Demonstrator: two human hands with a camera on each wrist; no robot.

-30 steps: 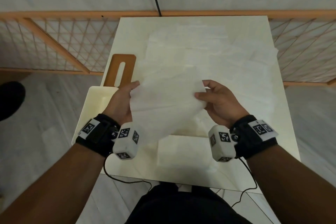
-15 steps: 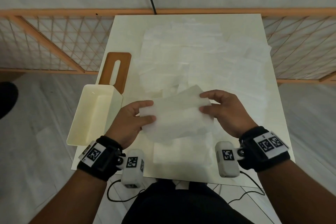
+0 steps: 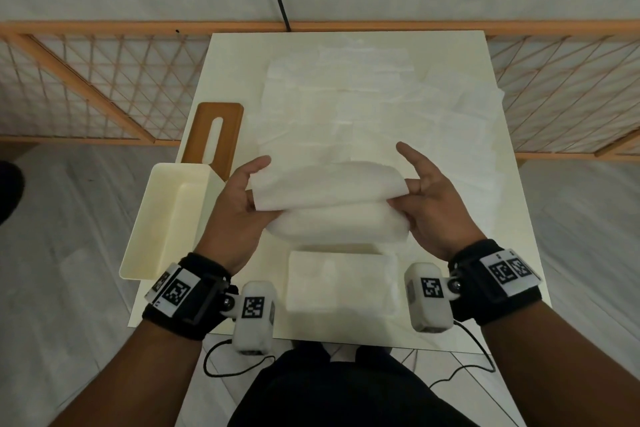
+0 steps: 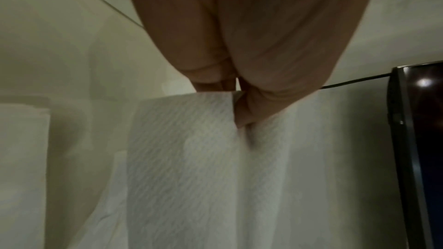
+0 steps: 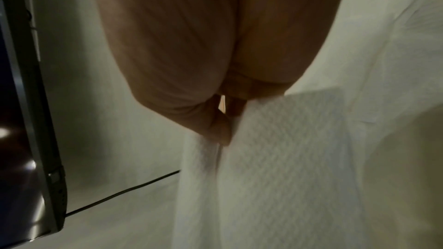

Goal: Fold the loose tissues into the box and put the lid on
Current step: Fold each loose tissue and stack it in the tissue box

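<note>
Bottom of the head view: both forearms w/ black wrist straps carrying white camera pods. Between the pods, bottom centre, a folded stack of tissues (image 3: pixel 337 282) lies flat on the cream table (image 3: pixel 512 253), near its front edge.

Just above that, mid-frame, a tissue (image 3: pixel 329 203) is held off the table, doubled over into a long soft fold w/ rounded upper edge. Left hand (image 3: pixel 239 204) pinches its left end, thumb on top, fingers under. Right hand (image 3: pixel 433 204) pinches the right end betw thumb and middle fingers; index finger sticks up straight, off the paper. Left wrist view: the thumb tip and fingers clamp the embossed sheet's (image 4: pixel 203 158) top edge. Right wrist view: same kind of pinch on the sheet's (image 5: pixel 275 158) edge.

Left of centre, the open cream box (image 3: pixel 166 218) sits at the table's left edge, overhanging it, just beside the left hand; inside looks bare, as far as visible. Behind it, upper left of table, the brown wooden lid (image 3: pixel 213 135) w/ oval slot lies flat, partly hidden by the box.

Upper centre to right: loose tissues (image 3: pixel 363 107) spread overlapping across the far table. Beyond, an orange lattice fence (image 3: pixel 86 87) and pale wall.
</note>
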